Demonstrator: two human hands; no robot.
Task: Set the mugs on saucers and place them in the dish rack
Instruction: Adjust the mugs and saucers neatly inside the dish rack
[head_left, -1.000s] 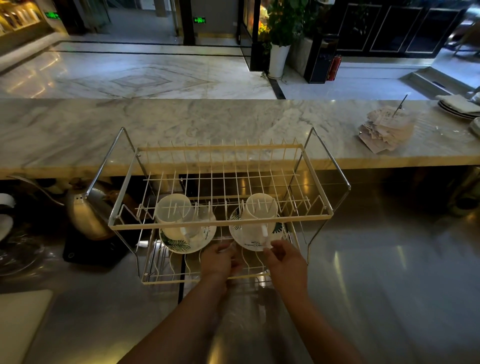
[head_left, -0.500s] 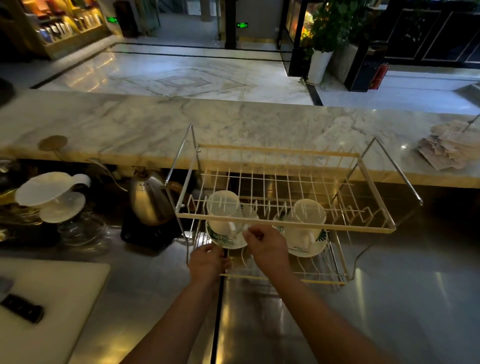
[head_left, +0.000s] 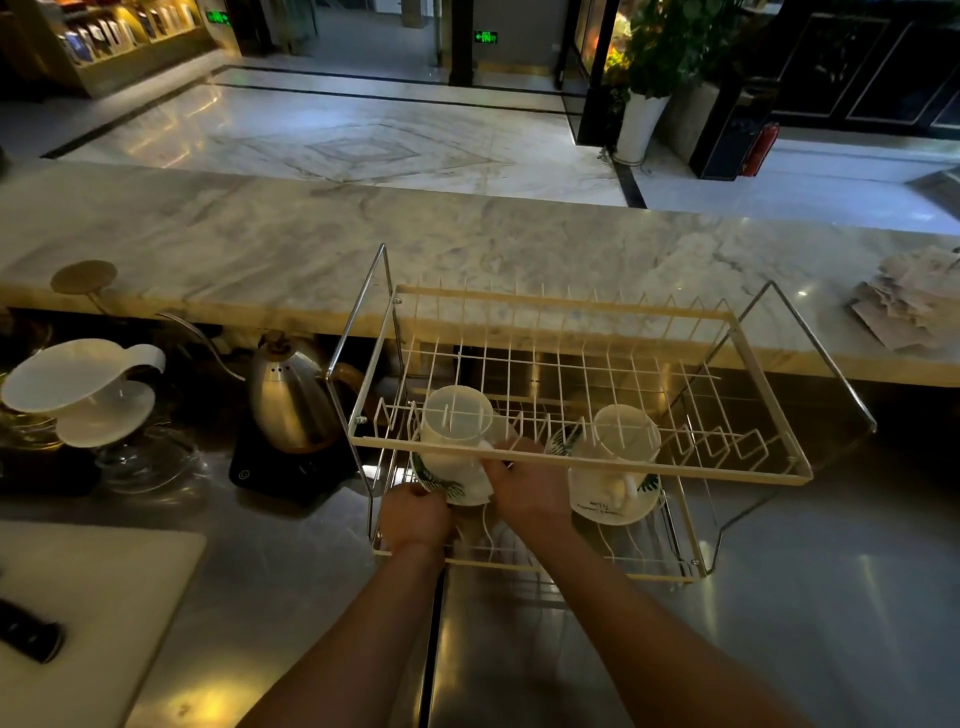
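A two-tier cream wire dish rack (head_left: 576, 455) stands on the steel counter. On its lower tier sit two white mugs, each on a leaf-patterned saucer. My left hand (head_left: 415, 517) grips the front edge of the left saucer (head_left: 441, 486). My right hand (head_left: 530, 486) is closed around the handle side of the left mug (head_left: 454, 431). The right mug (head_left: 618, 452) stands untouched on the right saucer (head_left: 631, 512), just right of my right hand.
A steel gooseneck kettle (head_left: 291, 402) on a black scale stands left of the rack. Further left is a white dripper (head_left: 78, 387) on glassware. A white cutting board (head_left: 88, 618) with a dark object lies at the near left. A marble bar (head_left: 467, 244) runs behind; papers (head_left: 914, 306) lie far right.
Both hands have moved from the rack's front middle to the left mug and saucer. The view has swung left, so the rack now sits further right in frame.
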